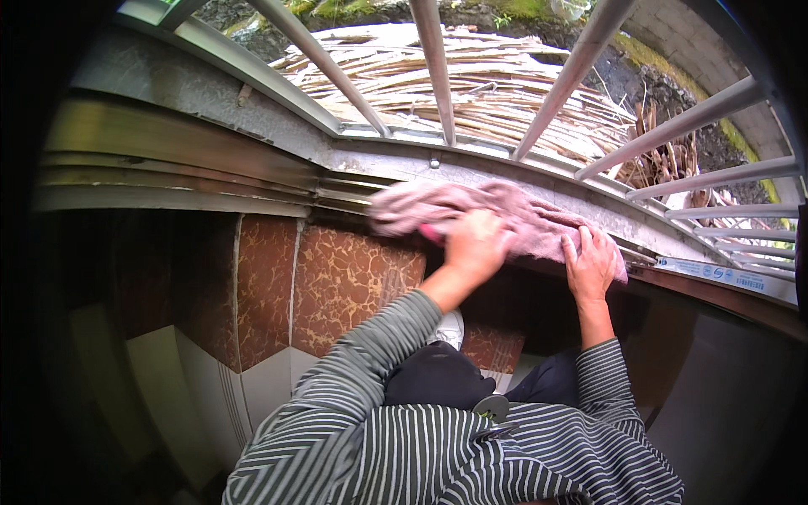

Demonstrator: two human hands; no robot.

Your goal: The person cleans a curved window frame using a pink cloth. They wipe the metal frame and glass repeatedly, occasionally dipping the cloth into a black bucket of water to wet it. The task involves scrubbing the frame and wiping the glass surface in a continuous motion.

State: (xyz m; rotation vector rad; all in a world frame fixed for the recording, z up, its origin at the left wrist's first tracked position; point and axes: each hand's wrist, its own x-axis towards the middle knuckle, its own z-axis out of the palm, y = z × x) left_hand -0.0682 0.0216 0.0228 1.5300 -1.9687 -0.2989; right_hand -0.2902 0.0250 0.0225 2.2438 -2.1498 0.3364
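A bunched pink cloth lies along the window sill and its metal track. My left hand grips the cloth near its middle and is blurred. Beside its fingers shows a small red thing, too blurred to name. At the cloth's right end, my right hand holds it with the thumb and fingers over the edge. The cloth covers the track beneath it.
Metal security bars rise just beyond the sill. Outside lies a heap of cut sticks. A window frame runs along the left, above brown patterned wall tiles. A printed strip sits on the frame at right.
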